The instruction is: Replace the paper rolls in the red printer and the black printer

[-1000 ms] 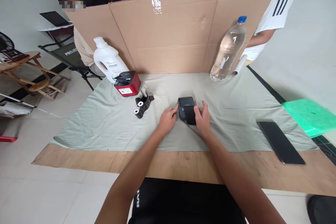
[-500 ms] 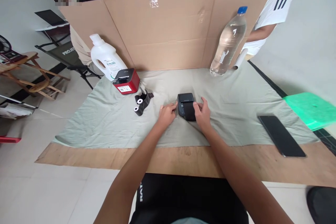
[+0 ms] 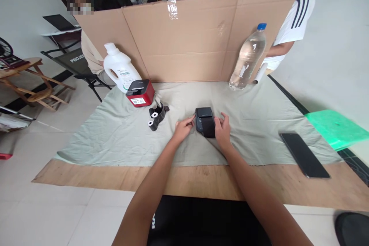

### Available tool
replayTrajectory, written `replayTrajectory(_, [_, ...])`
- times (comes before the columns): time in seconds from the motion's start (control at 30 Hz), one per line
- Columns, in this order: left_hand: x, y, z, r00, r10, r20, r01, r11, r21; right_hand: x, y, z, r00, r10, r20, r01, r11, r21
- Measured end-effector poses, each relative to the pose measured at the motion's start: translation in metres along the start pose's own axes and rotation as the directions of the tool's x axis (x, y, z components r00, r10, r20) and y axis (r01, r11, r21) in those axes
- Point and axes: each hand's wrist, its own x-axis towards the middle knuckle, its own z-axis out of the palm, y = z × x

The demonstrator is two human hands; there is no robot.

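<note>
Fingers of the left hand (image 3: pixel 183 130) are loosely bent, with the index reaching out to the near-left edge of a dark handheld device (image 3: pixel 204 112), which lies flat on a pale green cloth (image 3: pixel 123 142) spread over the wooden surface (image 3: pixel 115 175). Across from them, the thumb of the right hand (image 3: pixel 223 131) rests against the device's other side, its fingers partly curled — whether they close firmly on it, the view does not show. A broad black strip (image 3: pixel 208 126) covers much of the device's lower part. In hand, it seems, is a two-sided steadying of the device where it lies; moving the strip or device would call for one side braced and a light, even pull or push, with fingertips kept off the strip's middle. To the left sit a pair of small rolls with white cores (image 3: pixel 152 118), their black band looped loosely, near a red box with a black top (image 3: pixel 140 93) and a white jug (image 3: pixel 122 69). A clear bottle with a blue cap (image 3: pixel 249 59) leans by the cardboard panel (image 3: pixel 187 42) — a dark phone (image 3: pixel 304 155) lies at right.
</note>
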Motion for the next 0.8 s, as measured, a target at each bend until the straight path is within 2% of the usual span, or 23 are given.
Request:
replayTrajectory(0.57, [-0.001,-0.002,0.002,0.999,0.042,-0.002,-0.042,0.996,0.079,0.001,0.005,0.002,1.000,-0.011,0.009,0.010,1.000,0.012])
replayTrajectory(0.8, [0.009,-0.010,0.010,0.999,0.040,-0.030,-0.041,0.998,-0.053,0.001,0.003,0.003,1.000,-0.014,0.010,0.014,1.000,0.018])
